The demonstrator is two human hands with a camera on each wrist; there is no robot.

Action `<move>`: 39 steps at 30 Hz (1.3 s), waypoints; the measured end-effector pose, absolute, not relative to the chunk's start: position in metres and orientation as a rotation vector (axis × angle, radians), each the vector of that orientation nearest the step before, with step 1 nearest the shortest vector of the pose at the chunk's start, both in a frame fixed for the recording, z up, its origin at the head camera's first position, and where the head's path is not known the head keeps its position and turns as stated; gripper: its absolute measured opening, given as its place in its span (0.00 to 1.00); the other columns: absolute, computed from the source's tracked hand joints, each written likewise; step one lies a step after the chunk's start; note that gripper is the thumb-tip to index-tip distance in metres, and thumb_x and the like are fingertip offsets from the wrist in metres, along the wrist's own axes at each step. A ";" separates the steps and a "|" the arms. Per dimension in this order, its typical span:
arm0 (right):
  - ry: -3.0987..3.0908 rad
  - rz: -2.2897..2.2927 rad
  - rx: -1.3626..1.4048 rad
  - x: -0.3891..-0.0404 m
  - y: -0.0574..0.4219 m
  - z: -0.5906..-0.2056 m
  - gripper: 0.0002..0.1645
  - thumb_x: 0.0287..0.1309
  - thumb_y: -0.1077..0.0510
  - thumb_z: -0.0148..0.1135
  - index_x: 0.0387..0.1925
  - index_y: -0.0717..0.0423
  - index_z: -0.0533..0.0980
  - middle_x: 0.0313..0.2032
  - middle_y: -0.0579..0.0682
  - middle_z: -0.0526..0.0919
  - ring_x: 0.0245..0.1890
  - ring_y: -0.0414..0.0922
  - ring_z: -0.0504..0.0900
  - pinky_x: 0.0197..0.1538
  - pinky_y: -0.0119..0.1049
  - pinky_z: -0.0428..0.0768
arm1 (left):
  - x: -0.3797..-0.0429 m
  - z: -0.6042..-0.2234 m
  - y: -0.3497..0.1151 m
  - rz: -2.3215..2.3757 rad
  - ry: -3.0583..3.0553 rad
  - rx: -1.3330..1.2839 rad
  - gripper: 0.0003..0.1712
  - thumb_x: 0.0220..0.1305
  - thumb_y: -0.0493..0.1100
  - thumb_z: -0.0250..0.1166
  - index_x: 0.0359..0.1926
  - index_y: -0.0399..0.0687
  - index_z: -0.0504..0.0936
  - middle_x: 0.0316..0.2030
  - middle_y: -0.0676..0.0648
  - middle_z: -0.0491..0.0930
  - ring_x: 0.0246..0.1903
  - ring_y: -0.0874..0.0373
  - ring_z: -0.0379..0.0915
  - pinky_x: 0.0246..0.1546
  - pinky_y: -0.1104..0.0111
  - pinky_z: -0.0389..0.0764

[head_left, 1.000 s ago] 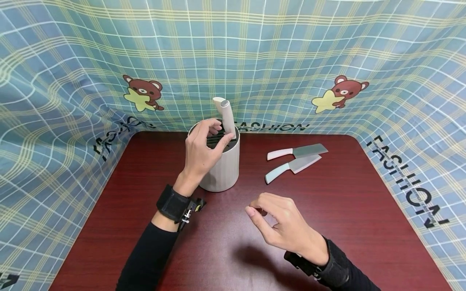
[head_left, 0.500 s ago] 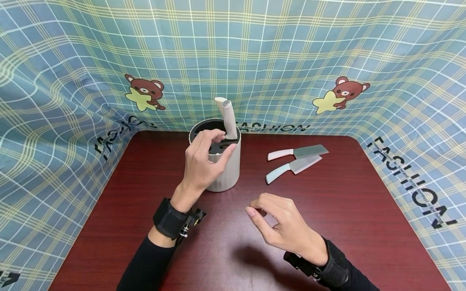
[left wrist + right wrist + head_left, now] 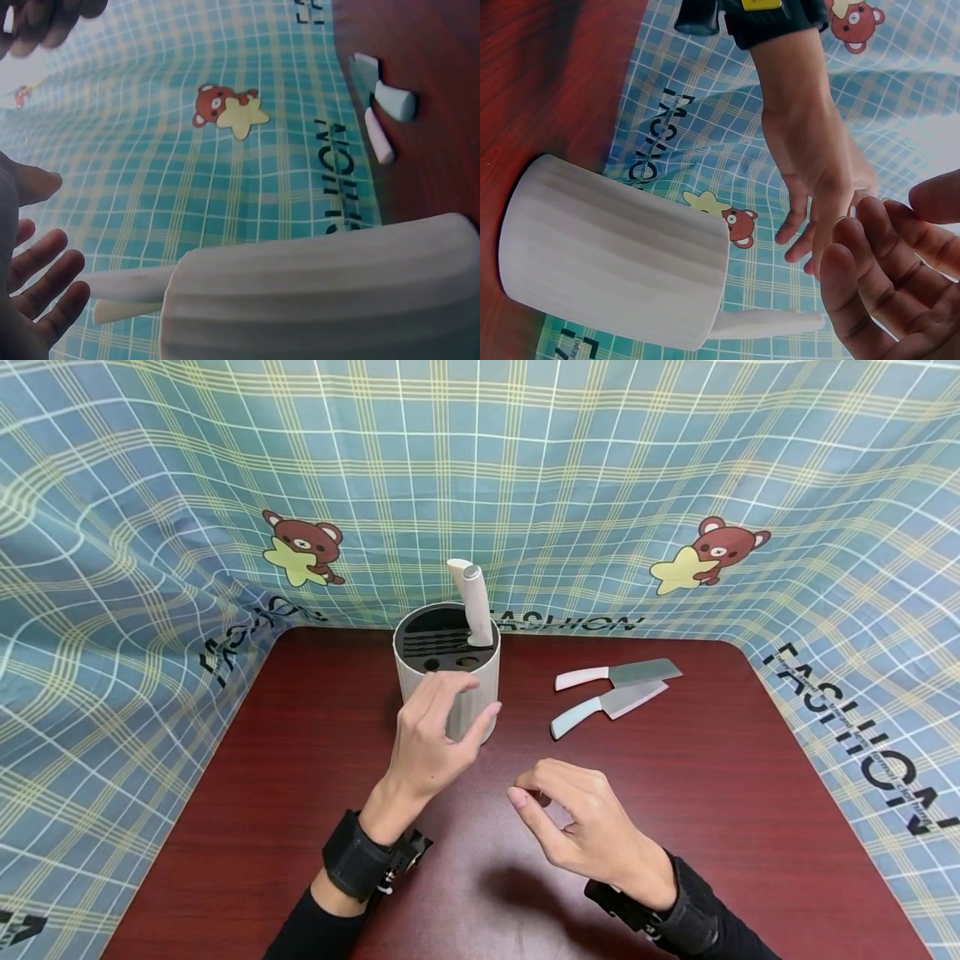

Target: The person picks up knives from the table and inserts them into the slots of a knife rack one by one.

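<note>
Wood-grained red table; ribbed cylindrical holder, curved pale handles.

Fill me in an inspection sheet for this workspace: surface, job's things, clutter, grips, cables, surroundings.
Surface: dark red table, shiny in front.
Job's things: pale ribbed holder, upright, two pale handles sticking up from it; pink-handled cleaver and blue-handled knife lying to its right, blades overlapping in the head view.
Clutter: nothing seen.
Grips: bare hands; left grip holds nothing, fingers relaxed, in front of the holder in the head view; right grip holds nothing, fingers loosely curved, above the table.
Cables: nothing seen.
Surroundings: blue checked cloth at the back and both sides, printed with bears, stars and "FASHION".
</note>
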State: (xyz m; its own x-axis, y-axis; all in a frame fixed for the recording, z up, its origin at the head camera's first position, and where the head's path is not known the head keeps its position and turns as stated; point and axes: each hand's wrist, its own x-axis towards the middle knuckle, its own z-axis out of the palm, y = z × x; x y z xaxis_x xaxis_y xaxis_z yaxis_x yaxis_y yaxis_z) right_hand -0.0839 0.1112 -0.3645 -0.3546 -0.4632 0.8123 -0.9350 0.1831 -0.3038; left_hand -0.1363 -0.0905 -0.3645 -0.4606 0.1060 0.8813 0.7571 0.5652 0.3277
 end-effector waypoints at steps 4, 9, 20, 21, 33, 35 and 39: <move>-1.907 1.090 1.303 -0.084 0.111 -0.365 0.09 0.73 0.59 0.56 0.34 0.54 0.78 0.25 0.40 0.75 0.27 0.31 0.72 0.32 0.19 0.73 | -0.127 -0.372 -0.087 -0.909 -1.950 -0.712 0.15 0.60 0.43 0.73 0.45 0.39 0.82 0.39 0.45 0.84 0.41 0.52 0.80 0.47 0.62 0.80; -1.910 1.088 1.301 -0.084 0.112 -0.366 0.08 0.72 0.60 0.56 0.35 0.55 0.78 0.25 0.40 0.75 0.27 0.32 0.72 0.32 0.20 0.72 | -0.117 -0.380 -0.085 -0.904 -1.980 -0.729 0.14 0.60 0.42 0.73 0.44 0.42 0.82 0.39 0.47 0.84 0.40 0.54 0.79 0.46 0.64 0.80; -1.939 1.081 1.285 -0.084 0.115 -0.372 0.07 0.72 0.60 0.56 0.35 0.54 0.78 0.26 0.39 0.75 0.27 0.31 0.72 0.33 0.18 0.72 | -0.098 -0.402 -0.081 -0.896 -2.077 -0.708 0.14 0.60 0.40 0.72 0.46 0.43 0.82 0.40 0.48 0.85 0.40 0.55 0.80 0.44 0.65 0.80; -1.943 1.079 1.283 -0.083 0.115 -0.373 0.07 0.72 0.60 0.57 0.35 0.54 0.78 0.26 0.39 0.75 0.27 0.31 0.72 0.34 0.18 0.73 | -0.096 -0.404 -0.081 -0.900 -2.092 -0.697 0.14 0.61 0.41 0.72 0.46 0.44 0.82 0.41 0.48 0.85 0.40 0.55 0.80 0.45 0.65 0.80; -1.933 1.001 1.212 -0.092 0.120 -0.365 0.08 0.70 0.59 0.58 0.35 0.56 0.81 0.33 0.46 0.83 0.36 0.41 0.80 0.45 0.32 0.77 | -0.080 -0.424 -0.072 -0.865 -2.138 -0.694 0.17 0.59 0.40 0.72 0.49 0.44 0.82 0.44 0.49 0.84 0.44 0.55 0.80 0.45 0.64 0.79; -1.931 0.990 1.188 -0.098 0.123 -0.362 0.09 0.70 0.58 0.58 0.36 0.58 0.81 0.35 0.48 0.83 0.37 0.42 0.81 0.46 0.32 0.78 | -0.079 -0.427 -0.069 -0.855 -2.140 -0.710 0.18 0.58 0.39 0.72 0.49 0.44 0.82 0.44 0.49 0.84 0.44 0.55 0.80 0.45 0.64 0.79; -1.974 0.958 1.142 -0.116 0.132 -0.359 0.08 0.70 0.58 0.59 0.38 0.58 0.81 0.35 0.48 0.84 0.37 0.42 0.81 0.45 0.32 0.78 | -0.076 -0.429 -0.064 -0.838 -2.145 -0.728 0.17 0.58 0.39 0.72 0.49 0.44 0.82 0.44 0.49 0.83 0.44 0.55 0.80 0.46 0.63 0.79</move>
